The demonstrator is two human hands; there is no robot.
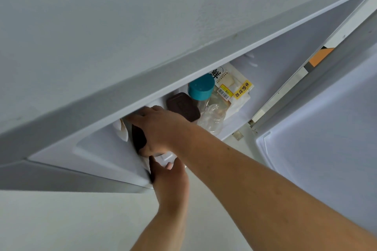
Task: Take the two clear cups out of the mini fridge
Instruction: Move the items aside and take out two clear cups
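Note:
I look down into the open mini fridge [130,96] from above its top. My right hand [159,128] reaches under the front edge and is wrapped around a clear cup [139,138] with dark contents. My left hand [171,177] is just below it, with thumb and fingertips on either side of the cup's pale end [163,156]. A second clear plastic vessel [212,120] stands further right on the shelf, untouched. Much of the held cup is hidden by my fingers and the fridge's edge.
On the shelf are a jar with a teal lid [201,87], a container with a brown lid [183,106] and a bagged loaf with a yellow label [234,87]. A white object [122,132] sits left of my right hand. The open door [326,128] stands at the right.

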